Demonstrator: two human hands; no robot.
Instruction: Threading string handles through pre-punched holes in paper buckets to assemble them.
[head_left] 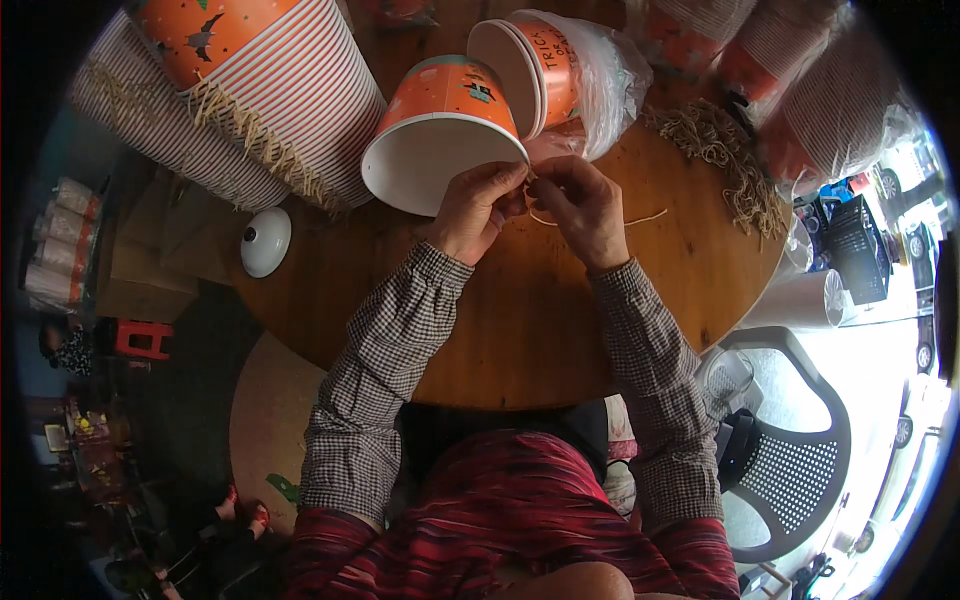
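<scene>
Both hands met at the rim of an orange paper bucket (445, 130) lying on its side on the round wooden desk (520, 320). Left hand (478, 208) pinched the rim edge; right hand (580, 205) pinched a thin pale cord (645, 217) trailing onto the desk. Bucket judged light and easily crushed, best held at the stiffer rolled rim; cord limp, fine, likely to slip. Stacked buckets (270, 100) and loose cord bundles (725, 150) lay beyond
</scene>
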